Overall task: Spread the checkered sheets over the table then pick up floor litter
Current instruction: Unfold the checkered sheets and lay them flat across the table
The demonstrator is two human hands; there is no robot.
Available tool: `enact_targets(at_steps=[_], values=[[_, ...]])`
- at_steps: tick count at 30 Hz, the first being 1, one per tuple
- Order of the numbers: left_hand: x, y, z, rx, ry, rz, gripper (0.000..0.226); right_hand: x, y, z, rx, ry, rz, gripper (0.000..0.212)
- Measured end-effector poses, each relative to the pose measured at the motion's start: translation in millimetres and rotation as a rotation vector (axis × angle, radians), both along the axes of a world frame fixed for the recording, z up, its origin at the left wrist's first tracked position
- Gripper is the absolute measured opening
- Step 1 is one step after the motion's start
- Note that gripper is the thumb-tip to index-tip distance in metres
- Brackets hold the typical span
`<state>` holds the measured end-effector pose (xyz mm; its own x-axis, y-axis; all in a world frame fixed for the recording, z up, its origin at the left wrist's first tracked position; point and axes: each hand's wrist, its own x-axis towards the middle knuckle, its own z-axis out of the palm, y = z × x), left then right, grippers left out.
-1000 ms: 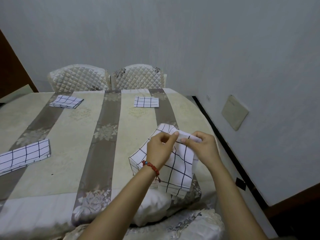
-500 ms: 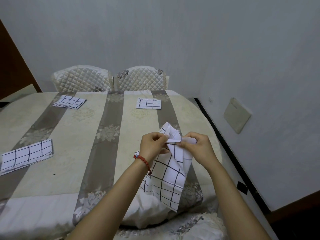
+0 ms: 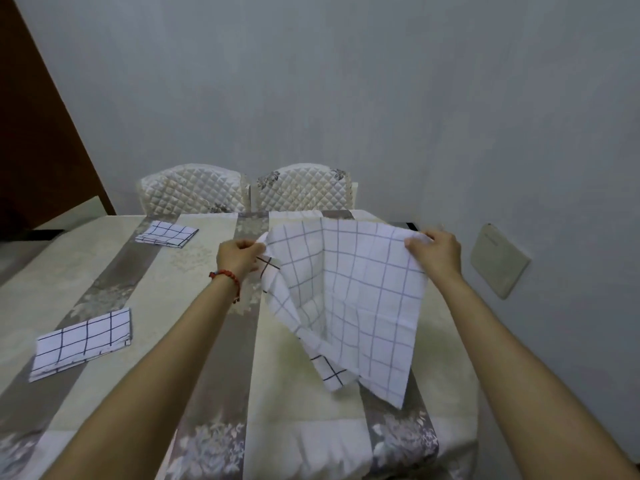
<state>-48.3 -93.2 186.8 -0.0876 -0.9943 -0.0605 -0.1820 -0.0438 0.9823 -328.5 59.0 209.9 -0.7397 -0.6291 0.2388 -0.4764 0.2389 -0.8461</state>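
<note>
Both arms out over the table [image 3: 104,271]. My left hand [image 3: 239,256] pinches one top corner of the checkered sheet [image 3: 349,299], my right hand [image 3: 438,252] grips the other — fingers curled round the cloth on both sides. The sheet hangs half opened in the air above the table's right part, lower end drooping toward the striped cover. Two folded checkered sheets lie flat on the left: near one [image 3: 81,342], far one [image 3: 166,233]. Two quilted chairs [image 3: 249,190] beyond the far edge.
</note>
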Motion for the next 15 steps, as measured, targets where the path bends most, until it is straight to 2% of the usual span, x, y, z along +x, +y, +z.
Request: enact_targets(at_steps=[3, 4, 7, 9, 11, 15], values=[[11.1, -18.9, 24.3, -0.167, -0.007, 0.028, 0.007, -2.7, -6.0, 19.6, -0.191, 0.021, -0.025, 0.039], [15.4, -20.6, 32.2, -0.229, 0.002, 0.027, 0.007, -3.2, -4.9, 23.8, -0.252, 0.026, -0.021, 0.039], [31.3, -14.1, 45.5, -0.37, 0.048, 0.003, 0.01, -1.6, 5.1, 26.5, -0.372, 0.02, 0.004, 0.023], [42.3, -2.3, 42.9, -0.451, 0.029, -0.022, 0.012, 4.9, 17.9, 18.6, -0.42, 0.01, 0.026, 0.026], [53.3, 12.6, 29.0, -0.52, -0.063, -0.033, 0.015, 12.2, 35.8, 1.2, -0.426, -0.001, 0.051, 0.03], [75.0, 47.6, -21.8, -0.632, -0.293, -0.078, 0.004, 18.3, 73.4, -57.1, -0.354, -0.075, 0.026, 0.032]])
